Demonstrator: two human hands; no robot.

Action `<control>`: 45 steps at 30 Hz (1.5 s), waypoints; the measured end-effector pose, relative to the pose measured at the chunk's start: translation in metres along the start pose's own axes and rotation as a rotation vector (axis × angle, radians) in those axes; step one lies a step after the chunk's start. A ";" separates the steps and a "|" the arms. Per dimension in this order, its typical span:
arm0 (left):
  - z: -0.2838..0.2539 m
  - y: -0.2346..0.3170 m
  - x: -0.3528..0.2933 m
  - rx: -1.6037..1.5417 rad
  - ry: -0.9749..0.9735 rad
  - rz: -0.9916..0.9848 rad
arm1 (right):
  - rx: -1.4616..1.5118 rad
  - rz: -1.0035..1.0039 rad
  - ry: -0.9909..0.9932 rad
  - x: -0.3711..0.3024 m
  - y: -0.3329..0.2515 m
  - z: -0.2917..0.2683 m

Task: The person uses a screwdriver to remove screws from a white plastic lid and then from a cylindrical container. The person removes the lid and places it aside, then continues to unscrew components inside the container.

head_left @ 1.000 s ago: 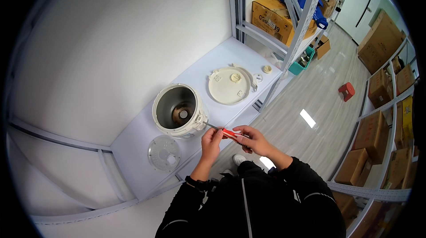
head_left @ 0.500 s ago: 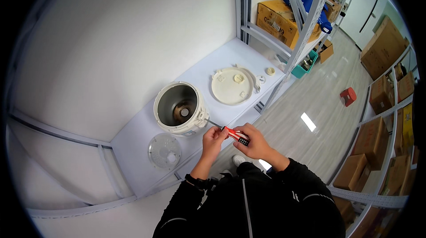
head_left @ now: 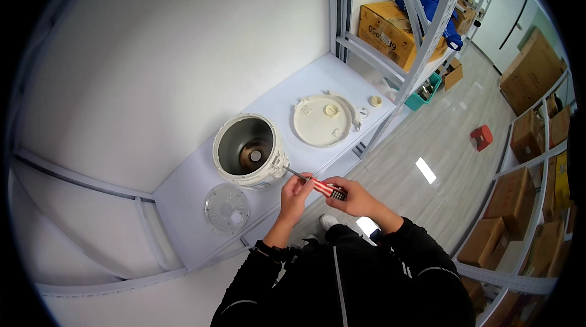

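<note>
Both hands are on a screwdriver [head_left: 321, 186] with a red, white and black handle. My left hand [head_left: 294, 196] pinches it near where the shaft meets the handle. At the black end of the handle, the fingers of my right hand [head_left: 354, 197] are closed round it. The metal shaft points left and up to the side of a cream cylindrical tub [head_left: 264, 176]; its tip is at or close to a bracket on the tub's rim. Inside, the tub has a grey wall and a brownish bottom with a round hub. My hands are just off the shelf's front edge.
On the white shelf [head_left: 268, 102] lie a round cream lid [head_left: 311, 129], a small cream ring [head_left: 376, 102] and a clear perforated disc [head_left: 226, 208]. A metal upright [head_left: 427, 46] rises at the right. Beyond are cartons [head_left: 390, 29], a teal basket [head_left: 424, 92] and a red stool [head_left: 481, 137].
The view has shifted slightly. My right hand has turned a little on the handle, and the handle's stripes show differently. The tub stays in place on the shelf.
</note>
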State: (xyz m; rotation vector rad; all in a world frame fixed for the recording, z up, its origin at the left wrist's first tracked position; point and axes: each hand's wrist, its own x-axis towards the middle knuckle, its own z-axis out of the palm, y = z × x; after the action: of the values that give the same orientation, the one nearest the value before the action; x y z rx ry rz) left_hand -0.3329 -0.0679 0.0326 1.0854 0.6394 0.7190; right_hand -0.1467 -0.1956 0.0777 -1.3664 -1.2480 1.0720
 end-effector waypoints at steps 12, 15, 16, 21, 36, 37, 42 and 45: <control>-0.003 -0.009 0.003 -0.037 0.010 0.015 | 0.432 0.435 -0.138 0.016 0.017 -0.022; -0.002 -0.009 0.004 -0.037 0.000 0.038 | 0.418 0.403 -0.131 0.015 0.015 -0.017; -0.001 -0.009 0.004 -0.028 0.001 0.049 | 0.255 0.272 -0.078 0.013 0.011 -0.015; -0.003 -0.009 0.008 0.071 0.022 -0.028 | -0.388 -0.123 0.100 0.005 -0.018 -0.010; -0.001 -0.007 0.005 -0.027 0.027 -0.015 | 0.083 0.156 0.013 0.006 -0.001 -0.009; 0.001 -0.004 0.006 -0.015 0.051 -0.041 | 0.024 0.102 0.043 0.006 -0.001 -0.009; 0.003 -0.005 0.008 0.015 0.066 0.008 | -0.171 0.004 0.083 0.008 -0.009 -0.014; 0.000 -0.011 0.009 0.036 0.065 0.027 | -0.196 0.016 0.105 0.008 -0.008 -0.014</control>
State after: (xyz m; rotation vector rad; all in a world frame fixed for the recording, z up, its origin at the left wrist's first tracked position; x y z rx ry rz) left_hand -0.3254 -0.0638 0.0210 1.1092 0.6965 0.7708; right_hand -0.1332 -0.1888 0.0877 -1.5628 -1.2925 0.8940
